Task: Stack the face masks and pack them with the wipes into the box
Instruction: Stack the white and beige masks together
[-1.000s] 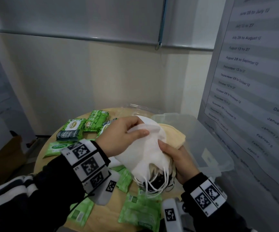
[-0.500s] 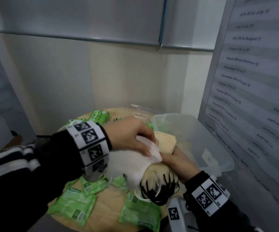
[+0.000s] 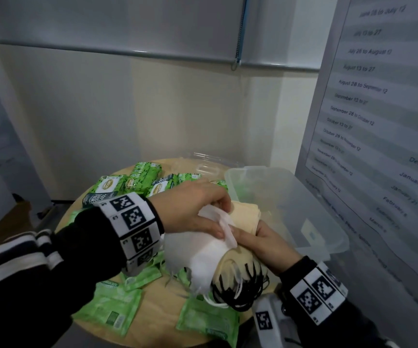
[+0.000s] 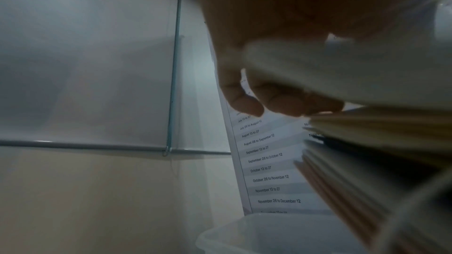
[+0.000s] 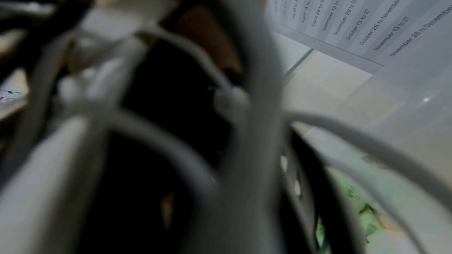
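the stack of face masks (image 3: 230, 244) is held in the air just in front of the clear box (image 3: 288, 209), above the round table (image 3: 157, 310), cream layers under a white mask (image 3: 197, 254) on top. it will handle as something light, soft and springy: the layers are loose against each other and likely to fan or slide unless squeezed flat from both faces, and the black and white ear loops (image 3: 240, 290) dangling off the near end could snag on the box rim. the best hold is probably across the middle of the folded bodies, not by the loops.

the right hand (image 3: 270, 242) is curled under and around the stack from the box side, clamped on it. the left hand (image 3: 190, 209) comes over the top, fingers bent onto the white mask and pinching it down onto the pile.

green wipes packs (image 3: 202, 320) lie on the table in front of the box and to its left, none seen inside for certain.

the head view gives the whole layout and both holds. the left wrist view alone shows the stack's edge (image 4: 367, 142), many thin layers with a dark one between, and the left fingertips (image 4: 288, 101) wrapped over the white mask. the right wrist view is almost all blurred loops (image 5: 171, 123); it adds only a glimpse of green low down, and the right fingers are hidden there.
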{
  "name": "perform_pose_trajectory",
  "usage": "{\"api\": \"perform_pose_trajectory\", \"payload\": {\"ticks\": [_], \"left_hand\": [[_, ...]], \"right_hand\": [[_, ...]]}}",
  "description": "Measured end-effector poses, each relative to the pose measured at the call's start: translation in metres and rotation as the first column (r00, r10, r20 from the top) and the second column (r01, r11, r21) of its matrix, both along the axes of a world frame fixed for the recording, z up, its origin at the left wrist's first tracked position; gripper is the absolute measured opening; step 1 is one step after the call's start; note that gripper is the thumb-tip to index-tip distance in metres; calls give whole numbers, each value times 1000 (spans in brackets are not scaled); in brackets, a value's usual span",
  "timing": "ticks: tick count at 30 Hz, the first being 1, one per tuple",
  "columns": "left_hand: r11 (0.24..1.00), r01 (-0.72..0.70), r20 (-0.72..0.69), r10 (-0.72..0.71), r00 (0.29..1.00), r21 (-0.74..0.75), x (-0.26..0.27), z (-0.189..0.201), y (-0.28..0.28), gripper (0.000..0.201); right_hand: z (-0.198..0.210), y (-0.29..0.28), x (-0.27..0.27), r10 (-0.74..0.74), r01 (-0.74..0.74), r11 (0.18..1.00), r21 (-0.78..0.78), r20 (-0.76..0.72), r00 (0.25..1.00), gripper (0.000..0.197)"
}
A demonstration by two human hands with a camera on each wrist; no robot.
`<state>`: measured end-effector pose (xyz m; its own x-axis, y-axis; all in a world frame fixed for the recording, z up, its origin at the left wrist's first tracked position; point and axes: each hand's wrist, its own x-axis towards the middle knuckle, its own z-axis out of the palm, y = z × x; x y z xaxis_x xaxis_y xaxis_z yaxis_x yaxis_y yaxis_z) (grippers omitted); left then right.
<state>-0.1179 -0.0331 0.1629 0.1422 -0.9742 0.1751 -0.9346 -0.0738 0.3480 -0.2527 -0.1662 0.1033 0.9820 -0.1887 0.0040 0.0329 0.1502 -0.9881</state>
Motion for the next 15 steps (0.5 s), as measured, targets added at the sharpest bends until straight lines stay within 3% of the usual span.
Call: {"api": "perform_pose_trajectory", "payload": {"ticks": [3,8,11,13,15], "left_hand": [[999,-30,-65,32,997,32,0,-1,4,40],[969,-168,-173,136,975,-182,9,12,28,33],[873,-356,-191,307,932,-333,24,24,42,18],[772,-438,-130,430,894,-460,32,28,44,23],[718,-439,-55,490,870,-541,32,28,42,25]], "right_hand": [[-2,1,-1,0,0,1000,19,12,1000,14],[-5,-5,-5,-71,68,996,64,46,996,15],[-5,-12,-9,-73,72,997,43,42,996,17],[-4,-12,-8,-58,57,998,31,39,998,20],[-2,-8,-5,-42,40,999,34,52,998,24]]}}
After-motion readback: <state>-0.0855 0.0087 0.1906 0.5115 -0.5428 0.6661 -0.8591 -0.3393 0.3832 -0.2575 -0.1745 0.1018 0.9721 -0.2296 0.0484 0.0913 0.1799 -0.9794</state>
